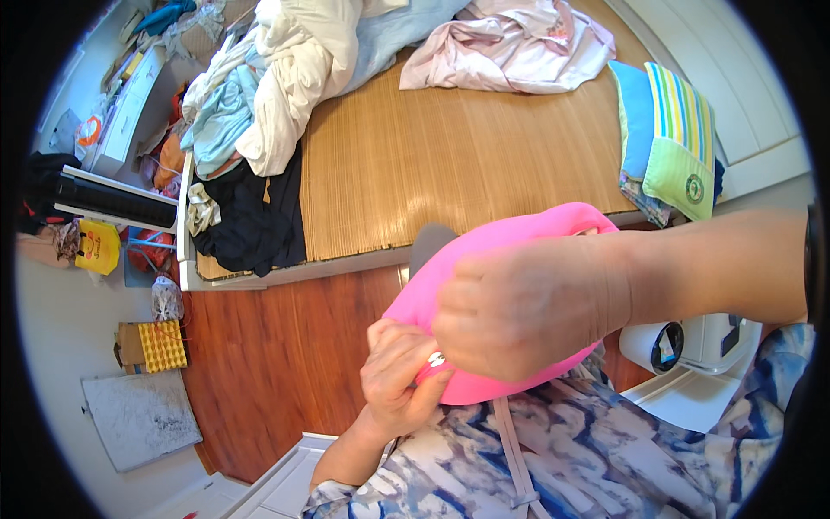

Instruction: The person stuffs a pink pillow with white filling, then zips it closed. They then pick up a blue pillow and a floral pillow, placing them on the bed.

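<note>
A bright pink soft fabric item point(480, 391) is held in front of my body, above my lap. My left hand point(402, 376) pinches its lower left edge between thumb and fingers. A small shiny silver piece point(436, 358) shows at those fingers; whether it is a ring or a fastener is unclear. My right hand point(525, 311), slightly blurred, is curled against the front of the pink fabric, with its fingertips hidden. Behind the fabric's upper left side a dark grey rounded thing point(431, 248) sticks out, mostly covered.
Ahead stands a bed with a woven mat point(441, 156). On it lie a cream quilt point(305, 71), pale pink bedding point(506, 55), black clothing point(253, 220) and a striped pillow point(684, 130). A white bin point(642, 347) stands at right; a yellow bag point(97, 246) hangs at left.
</note>
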Motion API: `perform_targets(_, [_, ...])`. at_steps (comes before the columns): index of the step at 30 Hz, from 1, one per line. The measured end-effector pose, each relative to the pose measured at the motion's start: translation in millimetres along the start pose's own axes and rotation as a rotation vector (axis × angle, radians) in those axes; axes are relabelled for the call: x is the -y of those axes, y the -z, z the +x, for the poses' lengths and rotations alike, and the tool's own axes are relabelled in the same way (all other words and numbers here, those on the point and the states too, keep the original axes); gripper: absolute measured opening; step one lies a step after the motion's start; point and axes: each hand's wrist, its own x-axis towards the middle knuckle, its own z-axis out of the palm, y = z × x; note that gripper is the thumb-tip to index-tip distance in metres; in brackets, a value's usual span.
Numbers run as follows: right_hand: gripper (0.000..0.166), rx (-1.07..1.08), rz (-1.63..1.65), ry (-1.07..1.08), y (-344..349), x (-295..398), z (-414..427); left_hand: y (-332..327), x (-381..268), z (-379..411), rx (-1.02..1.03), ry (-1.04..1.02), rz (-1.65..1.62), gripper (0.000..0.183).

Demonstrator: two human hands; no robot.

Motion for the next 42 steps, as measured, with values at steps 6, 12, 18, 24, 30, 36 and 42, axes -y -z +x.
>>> perform_targets(6, [0.009,-0.212,0.458,-0.46,-15.2,21.7,-49.4,33.7,21.2,-8.4,-0.258,0.054,-0.176,0.033])
perform_targets(12, [0.009,-0.299,0.677,-0.519,-27.4,44.2,-35.8,55.6,18.4,9.9,-0.094,0.031,-0.137,0.03])
perform_targets(18, [0.035,-0.169,0.67,-0.518,-35.2,52.4,-79.1,77.0,20.0,-7.2,-0.104,0.184,-0.178,0.032])
perform_targets(24, [0.051,-0.185,0.43,-0.582,-46.8,63.5,-70.7,63.1,45.3,-19.3,-0.155,0.28,-0.38,0.04])
perform_targets(30, [0.055,-0.065,0.686,-0.549,-96.0,33.3,-52.8,60.5,55.6,-17.9,-0.147,0.36,-0.426,0.039])
perform_targets(36, [0.036,-0.217,0.442,-0.578,-68.4,28.7,-61.9,70.0,68.2,-39.4,-0.35,0.446,-0.611,0.033])
perform_targets(42, [0.024,-0.157,0.026,-0.646,-44.7,32.2,-100.0,70.2,71.0,-43.8,-0.366,0.461,-0.667,0.036])
